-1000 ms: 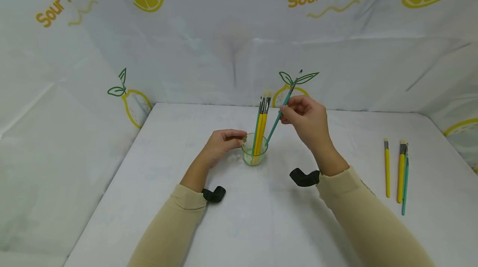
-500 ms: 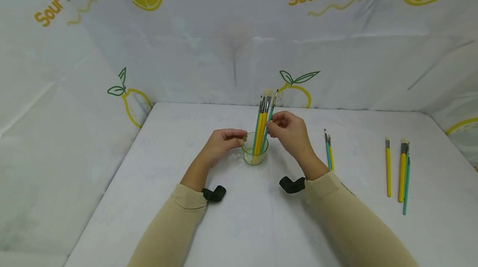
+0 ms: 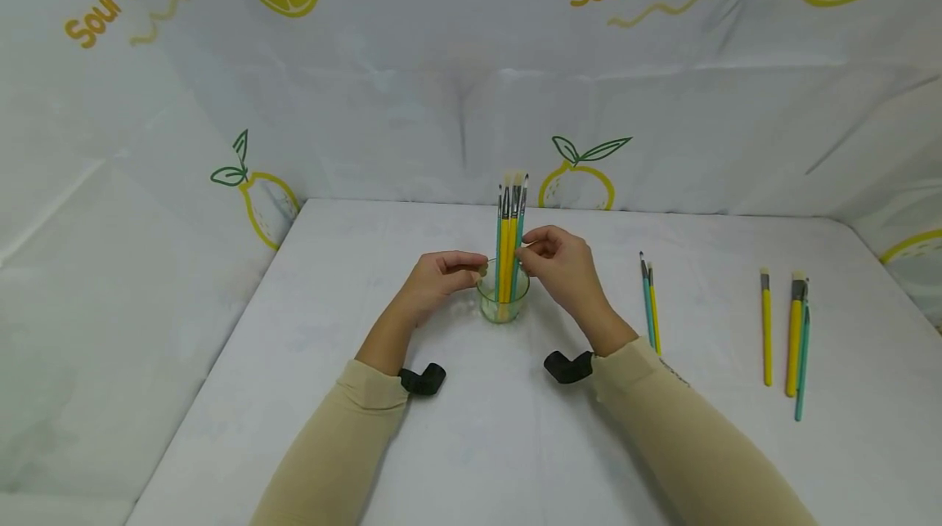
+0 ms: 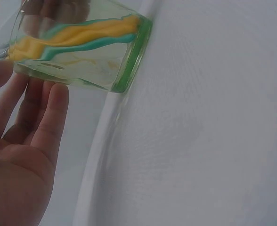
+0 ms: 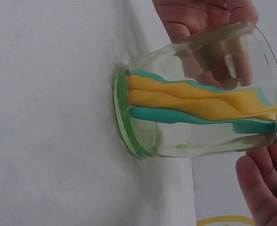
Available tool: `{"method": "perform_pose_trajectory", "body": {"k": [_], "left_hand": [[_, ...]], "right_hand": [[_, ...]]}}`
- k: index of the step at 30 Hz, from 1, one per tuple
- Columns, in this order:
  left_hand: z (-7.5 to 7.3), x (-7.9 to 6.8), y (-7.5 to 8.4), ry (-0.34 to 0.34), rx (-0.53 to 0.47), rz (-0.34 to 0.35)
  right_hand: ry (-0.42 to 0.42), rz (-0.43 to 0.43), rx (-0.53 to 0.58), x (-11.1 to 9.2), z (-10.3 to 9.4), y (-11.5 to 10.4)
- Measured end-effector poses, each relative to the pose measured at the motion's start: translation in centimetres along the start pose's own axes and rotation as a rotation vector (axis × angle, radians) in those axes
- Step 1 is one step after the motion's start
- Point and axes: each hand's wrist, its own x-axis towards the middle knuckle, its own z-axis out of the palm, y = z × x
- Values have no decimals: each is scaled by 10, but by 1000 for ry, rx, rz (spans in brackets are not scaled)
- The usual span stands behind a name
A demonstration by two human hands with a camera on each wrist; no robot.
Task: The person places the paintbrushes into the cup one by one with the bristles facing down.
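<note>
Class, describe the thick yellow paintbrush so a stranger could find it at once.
On the white cloth-covered table, look far right. The thick yellow paintbrush with pale bristles lies between a slim yellow paintbrush and a teal paintbrush. Its handle is the widest there.

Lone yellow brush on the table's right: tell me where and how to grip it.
Pinch the lone yellow brush mid-handle from directly above, probably with the right hand, closing on its two long sides. It lies flat, bristles at the far end, and the gaps on either side should leave enough room.
</note>
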Motion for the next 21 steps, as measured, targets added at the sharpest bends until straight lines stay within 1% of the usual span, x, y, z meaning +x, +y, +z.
{"method": "perform_pose_trajectory", "body": {"k": [13, 17, 21], "left_hand": [[0, -1, 0, -4, -7, 16], [0, 0, 1, -2, 0, 11], [0, 0, 0, 0, -5, 4]], "right_hand": [[-22, -35, -98, 2, 7, 3], [-36, -33, -127, 2, 7, 3], [-70, -14, -138, 2, 4, 1]]}}
